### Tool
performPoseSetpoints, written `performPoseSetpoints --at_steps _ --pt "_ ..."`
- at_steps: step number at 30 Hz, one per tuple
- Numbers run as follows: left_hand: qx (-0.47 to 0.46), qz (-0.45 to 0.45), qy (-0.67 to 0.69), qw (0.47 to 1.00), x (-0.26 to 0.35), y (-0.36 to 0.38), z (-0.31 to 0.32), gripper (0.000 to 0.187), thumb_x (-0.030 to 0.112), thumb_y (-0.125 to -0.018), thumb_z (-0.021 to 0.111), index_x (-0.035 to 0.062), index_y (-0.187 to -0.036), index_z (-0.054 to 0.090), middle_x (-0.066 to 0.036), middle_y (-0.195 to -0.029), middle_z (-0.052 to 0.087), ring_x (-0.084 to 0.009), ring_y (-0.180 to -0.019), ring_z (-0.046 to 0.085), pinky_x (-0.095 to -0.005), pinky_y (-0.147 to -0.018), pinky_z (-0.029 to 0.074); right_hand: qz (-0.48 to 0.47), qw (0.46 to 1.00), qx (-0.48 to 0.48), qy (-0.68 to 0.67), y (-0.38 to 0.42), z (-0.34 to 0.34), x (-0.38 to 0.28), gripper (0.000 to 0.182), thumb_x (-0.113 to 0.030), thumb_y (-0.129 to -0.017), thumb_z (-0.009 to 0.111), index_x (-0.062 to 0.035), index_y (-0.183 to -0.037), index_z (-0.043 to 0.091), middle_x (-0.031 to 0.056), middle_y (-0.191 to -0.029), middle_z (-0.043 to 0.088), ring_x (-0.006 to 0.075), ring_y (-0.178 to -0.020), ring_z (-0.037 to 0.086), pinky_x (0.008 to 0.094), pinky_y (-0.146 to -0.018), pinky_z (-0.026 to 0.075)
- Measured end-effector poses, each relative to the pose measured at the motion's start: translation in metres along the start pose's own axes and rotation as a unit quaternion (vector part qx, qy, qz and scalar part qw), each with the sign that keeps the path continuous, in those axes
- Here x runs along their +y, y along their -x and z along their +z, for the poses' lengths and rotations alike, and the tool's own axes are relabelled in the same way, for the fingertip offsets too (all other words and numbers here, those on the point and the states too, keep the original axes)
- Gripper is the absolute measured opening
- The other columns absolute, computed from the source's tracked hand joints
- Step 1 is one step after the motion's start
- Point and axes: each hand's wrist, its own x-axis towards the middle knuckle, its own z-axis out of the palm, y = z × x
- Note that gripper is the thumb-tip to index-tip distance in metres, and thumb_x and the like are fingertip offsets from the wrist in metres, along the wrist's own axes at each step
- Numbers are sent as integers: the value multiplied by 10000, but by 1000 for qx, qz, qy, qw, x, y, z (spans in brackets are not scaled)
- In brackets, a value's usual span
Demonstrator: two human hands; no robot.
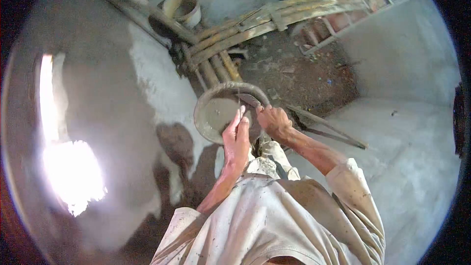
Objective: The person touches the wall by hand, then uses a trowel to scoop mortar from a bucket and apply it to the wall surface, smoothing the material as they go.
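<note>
My right hand point(274, 121) is closed round the handle of a trowel point(249, 99), whose blade points up and left over a round basin point(198, 118). Wet grey plaster point(218, 114) lies in the basin. Close beside the blade, my left hand point(236, 136) is raised over the basin with its fingers pressed together. Something thin and upright shows at its fingertips, seen edge-on, too fine to name. The rest of what the left hand grips is hidden.
Behind the basin stands a scaffold of wooden planks point(255, 32). A bucket point(192, 17) is at its far left. Rubble covers the floor point(314, 76), and a wooden pole point(328, 126) slants at right. Partly plastered walls point(108, 103) close in on the left.
</note>
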Motion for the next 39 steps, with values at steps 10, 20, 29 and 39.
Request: performPoseSetpoints --at_steps 10,20,29,39 --pt "90 87 34 992 -27 76 17 427 145 -977 460 -110 -1320 446 -196 -1328 532 -180 -1211 490 -282 -1026 354 -253 942 -127 -179 33 72 19 393 -408 -959 413 -69 -1020 601 184 -1061 630 396 -950 618 494 -815 503" --pt "172 -96 215 956 -53 123 -45 410 220 -941 558 14 -1296 541 121 -583 306 4 -455 257 -190 -397 210 -238 945 -124 -185 99 56 13 235 -290 -952 510 -93 -1051 591 160 -959 576 358 -839 618 451 -652 518" --pt "325 -127 310 884 -73 130 -84 418 287 -944 540 10 -1257 549 77 -542 293 -37 -425 265 -222 -389 222 61 802 -220 -552 128 100 -20 450 -404 -962 489 -23 -1197 537 51 -793 578 137 -623 566 289 -540 470" --pt "483 -114 323 806 -165 177 -121 491 315 -921 578 39 -1322 516 65 -535 276 -71 -426 256 -261 -405 281 93 650 94 -748 56 107 -10 284 -255 -965 548 -55 -1161 500 28 -819 554 106 -632 545 270 -553 472"
